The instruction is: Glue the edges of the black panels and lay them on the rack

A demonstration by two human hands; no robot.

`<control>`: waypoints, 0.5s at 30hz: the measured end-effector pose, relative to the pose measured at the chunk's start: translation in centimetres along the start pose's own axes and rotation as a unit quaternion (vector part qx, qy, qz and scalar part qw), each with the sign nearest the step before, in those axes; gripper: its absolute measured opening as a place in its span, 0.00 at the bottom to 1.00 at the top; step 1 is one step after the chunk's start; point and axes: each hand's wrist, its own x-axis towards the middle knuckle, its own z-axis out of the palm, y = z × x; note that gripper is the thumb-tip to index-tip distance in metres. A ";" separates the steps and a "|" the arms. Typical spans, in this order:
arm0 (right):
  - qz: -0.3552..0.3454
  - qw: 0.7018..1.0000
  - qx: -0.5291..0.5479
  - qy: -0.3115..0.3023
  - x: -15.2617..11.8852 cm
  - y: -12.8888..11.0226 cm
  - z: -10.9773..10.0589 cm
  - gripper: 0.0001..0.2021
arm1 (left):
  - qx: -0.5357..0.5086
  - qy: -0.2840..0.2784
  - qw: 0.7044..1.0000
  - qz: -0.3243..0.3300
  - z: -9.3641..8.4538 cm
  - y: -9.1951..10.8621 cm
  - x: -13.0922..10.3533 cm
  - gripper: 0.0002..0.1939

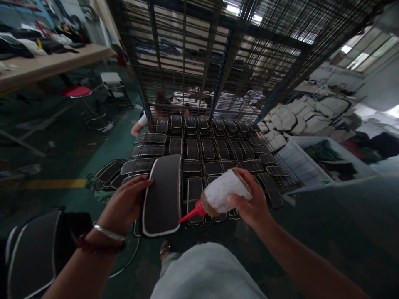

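Note:
My left hand [132, 197] grips a dark grey panel [163, 191] by its left edge, thumb on the face and fingers behind. The panel has rounded corners, and a white line runs along its border. Closed around a squeeze bottle [226, 191] with a white, worn wrapping is my right hand [251, 199]. The bottle tilts down to the left, and its red nozzle [191, 212] meets the panel's lower right corner at the white line. Behind the panel, many similar panels [218, 148] lie in rows on a wire rack.
The tall wire rack [187, 50] leans over the work from above. More panels [34, 253] stand at the lower left. A red stool [76, 92] and a table [59, 62] are at left. A white bin [311, 166] stands at right. Behind the rack, a person's arm [137, 128] shows.

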 end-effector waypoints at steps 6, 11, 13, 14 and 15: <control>-0.021 0.996 0.048 0.076 0.6 1.1 -0.1 0.32 | -0.065 0.032 0.997 -0.004 -0.8 -0.4 0.2 0.15; -0.045 0.988 0.074 0.127 1.1 1.0 0.3 0.27 | -0.125 0.050 0.991 -0.020 -1.0 -1.5 -0.1 0.18; -0.051 0.986 0.075 0.143 1.1 0.9 0.5 0.27 | -0.136 0.052 0.989 -0.022 -0.6 -1.7 -0.5 0.17; -0.053 0.985 0.074 0.148 1.0 0.9 0.7 0.27 | -0.145 0.056 0.988 -0.022 -0.4 -1.8 -0.7 0.17; -0.054 0.984 0.074 0.152 0.9 1.0 0.8 0.27 | -0.153 0.062 0.986 -0.023 -0.2 -1.8 -0.9 0.17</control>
